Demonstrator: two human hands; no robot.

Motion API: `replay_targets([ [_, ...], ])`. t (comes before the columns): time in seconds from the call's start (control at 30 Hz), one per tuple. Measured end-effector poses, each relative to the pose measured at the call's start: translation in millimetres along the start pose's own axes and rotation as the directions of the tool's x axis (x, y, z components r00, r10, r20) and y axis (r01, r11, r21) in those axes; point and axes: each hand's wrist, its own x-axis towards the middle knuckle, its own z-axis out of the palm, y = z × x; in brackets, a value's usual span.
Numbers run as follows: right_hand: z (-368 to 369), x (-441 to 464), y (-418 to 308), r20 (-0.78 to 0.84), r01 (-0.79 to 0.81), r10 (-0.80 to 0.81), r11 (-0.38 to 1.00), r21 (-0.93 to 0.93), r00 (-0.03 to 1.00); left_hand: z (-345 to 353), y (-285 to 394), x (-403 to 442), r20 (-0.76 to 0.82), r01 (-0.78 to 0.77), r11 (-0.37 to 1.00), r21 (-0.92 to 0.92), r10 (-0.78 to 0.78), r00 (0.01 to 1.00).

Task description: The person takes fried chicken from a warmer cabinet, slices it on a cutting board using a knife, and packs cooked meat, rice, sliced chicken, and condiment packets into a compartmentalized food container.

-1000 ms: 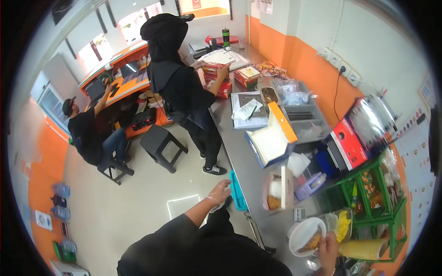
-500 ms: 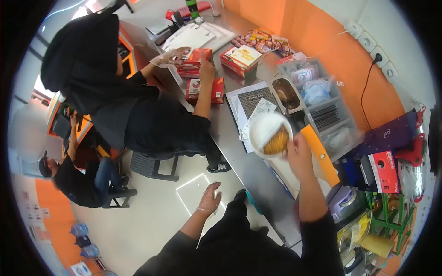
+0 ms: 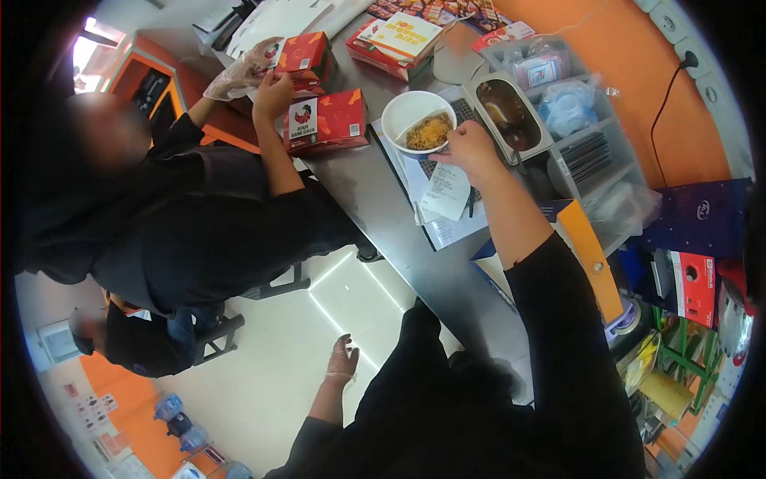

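Observation:
My right hand (image 3: 475,152) grips the rim of a white paper bowl (image 3: 396,114) over the metal counter. Yellow-orange and brown food (image 3: 428,132) fills one side of it; the other side looks white. Beneath the bowl lie a printed receipt (image 3: 447,190) and a clipboard with papers (image 3: 455,231). Down by my side over the floor hangs my left hand (image 3: 342,359), in a clear plastic glove, fingers apart and holding nothing. Left of the bowl sits a red food box (image 3: 339,120).
A co-worker on the left handles another red box (image 3: 307,60). Behind the bowl are stacked boxes (image 3: 395,40), a metal pan of dark sauce (image 3: 511,112) and a clear divided organizer (image 3: 586,148). An orange-edged binder (image 3: 590,255) stands near my right forearm. A second person sits farther back.
My right hand has carried the bowl farther along the counter, closer to the red boxes. The view has shifted too. My left hand stays low, and the co-worker's hands remain at the box.

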Motion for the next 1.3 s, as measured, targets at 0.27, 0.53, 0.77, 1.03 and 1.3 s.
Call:
replay_targets([
  [0.27, -23, -8, 8, 0.082, -0.057, 0.057, 0.998, 0.001, 0.995, -2, -51, -8, 0.094, 0.203, 0.972, 0.118, -0.215, 0.972],
  [0.53, -45, -97, 56, 0.138, 0.396, -0.429, 0.6, -0.695, 0.893, 1, -104, -7, 0.131, 0.365, 0.91, 0.199, -0.394, 0.91],
  [0.77, -44, -183, 31, 0.234, 0.281, -0.159, 0.627, -0.726, 0.959, 0, -96, 11, 0.203, 0.34, 0.916, 0.211, -0.382, 0.902],
  [1.03, -89, -286, 99, 0.718, 0.243, 0.054, 0.921, -0.304, 0.694, 1, -68, 37, 0.263, 0.211, 0.959, 0.187, -0.256, 0.93],
  [1.3, -137, -359, 238, 0.694, -0.401, 0.333, 0.914, -0.07, 0.639, 14, -71, 70, 0.369, 0.14, 0.914, 0.38, -0.289, 0.884],
])
